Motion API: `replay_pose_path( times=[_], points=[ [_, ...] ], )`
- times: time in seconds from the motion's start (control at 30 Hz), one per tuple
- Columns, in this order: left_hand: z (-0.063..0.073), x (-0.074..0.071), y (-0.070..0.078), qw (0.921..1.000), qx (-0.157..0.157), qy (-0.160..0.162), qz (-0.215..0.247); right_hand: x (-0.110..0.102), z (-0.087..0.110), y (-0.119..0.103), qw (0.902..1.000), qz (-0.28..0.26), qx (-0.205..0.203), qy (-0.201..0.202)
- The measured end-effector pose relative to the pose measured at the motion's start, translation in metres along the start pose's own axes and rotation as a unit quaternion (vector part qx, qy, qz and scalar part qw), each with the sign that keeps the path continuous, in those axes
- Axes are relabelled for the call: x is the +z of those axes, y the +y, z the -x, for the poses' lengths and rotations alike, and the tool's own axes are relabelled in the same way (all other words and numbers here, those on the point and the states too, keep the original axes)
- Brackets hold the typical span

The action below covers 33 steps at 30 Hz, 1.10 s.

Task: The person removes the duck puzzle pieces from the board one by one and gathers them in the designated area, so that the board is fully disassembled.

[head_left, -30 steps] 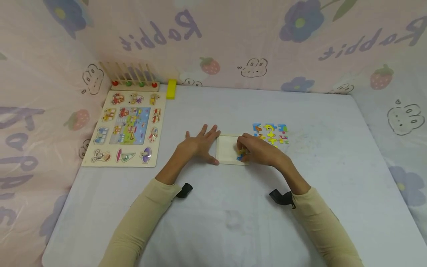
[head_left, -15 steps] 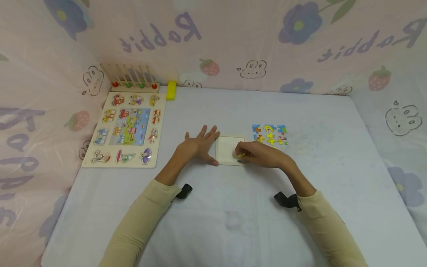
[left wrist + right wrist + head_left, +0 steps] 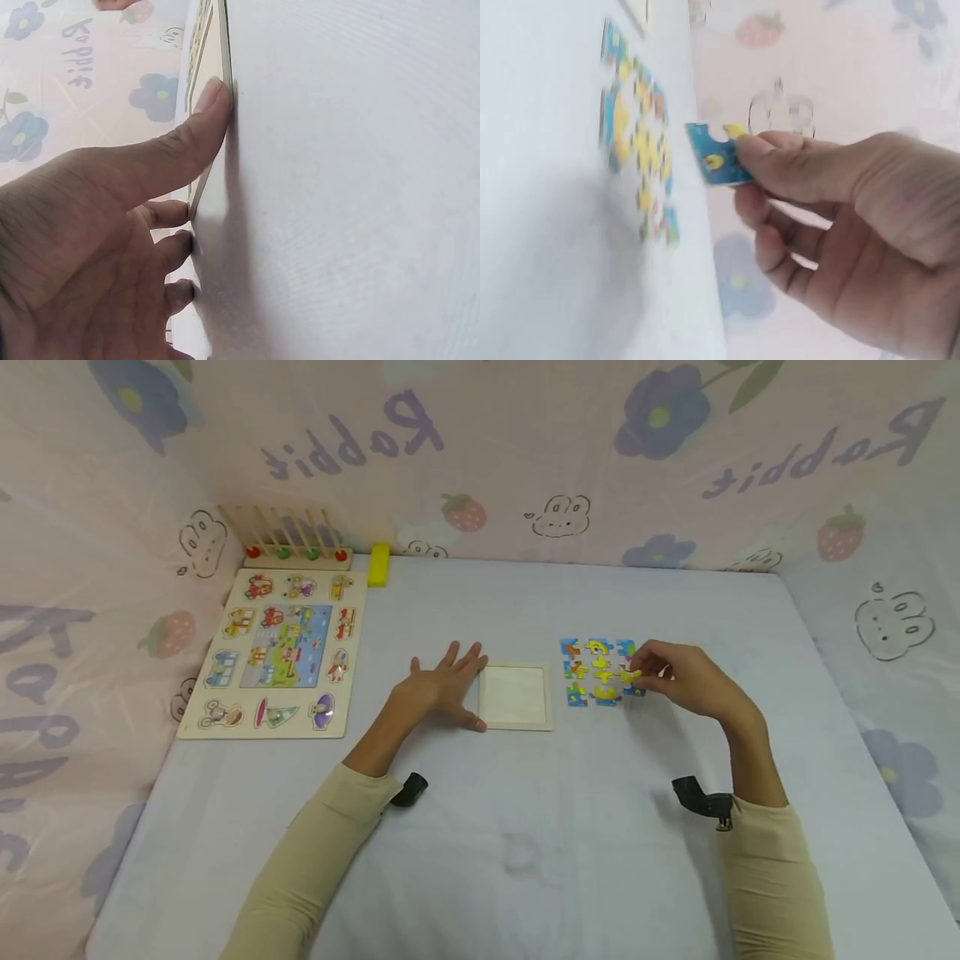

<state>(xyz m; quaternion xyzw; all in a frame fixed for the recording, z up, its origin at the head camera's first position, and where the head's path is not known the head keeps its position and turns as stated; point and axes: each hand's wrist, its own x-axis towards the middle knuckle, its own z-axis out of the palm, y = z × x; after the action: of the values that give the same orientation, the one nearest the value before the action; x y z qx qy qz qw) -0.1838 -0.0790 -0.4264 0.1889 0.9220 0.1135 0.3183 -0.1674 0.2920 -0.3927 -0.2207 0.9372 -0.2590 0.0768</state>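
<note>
A puzzle piece (image 3: pixel 721 169), blue with a bit of yellow, is pinched between thumb and fingers of my right hand (image 3: pixel 693 681). It is held off the table, beside several loose puzzle pieces (image 3: pixel 602 670) laid in spaced rows; in the right wrist view these pieces (image 3: pixel 645 150) lie past the held one. My left hand (image 3: pixel 431 692) is spread flat at the left side of a shallow wooden puzzle tray (image 3: pixel 514 727), with nothing in the tray. Its thumb (image 3: pixel 176 150) rests on the tray's edge, and the other fingertips reach the far left corner.
A large wooden picture board (image 3: pixel 337 693) with vehicle and toy pieces lies at the left. Behind it stands a wooden peg rack (image 3: pixel 296 558) with red and green beads, next to a yellow block (image 3: pixel 379 565). Printed fabric rises along the table's back edge.
My right hand has lifted the puzzle piece out of the tray and carried it right, to the loose pieces. The left hand has stayed at the tray.
</note>
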Motion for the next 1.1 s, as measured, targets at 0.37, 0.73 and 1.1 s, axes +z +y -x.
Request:
replay_pose_path(
  times=[0.37,0.73,1.1],
  points=[
    [0.001,0.0,0.0,1.0,0.004,-0.005,-0.006,0.016,-0.002,0.03,0.9943,0.003,0.069,-0.082],
    [0.0,0.001,-0.003,0.9999,0.009,0.0,-0.006,0.018,-0.003,0.019,0.9913,0.012,0.088,-0.097],
    [-0.001,0.001,-0.002,0.9999,0.008,-0.004,-0.009,0.02,-0.005,0.017,0.9924,0.024,0.077,-0.093]
  ],
)
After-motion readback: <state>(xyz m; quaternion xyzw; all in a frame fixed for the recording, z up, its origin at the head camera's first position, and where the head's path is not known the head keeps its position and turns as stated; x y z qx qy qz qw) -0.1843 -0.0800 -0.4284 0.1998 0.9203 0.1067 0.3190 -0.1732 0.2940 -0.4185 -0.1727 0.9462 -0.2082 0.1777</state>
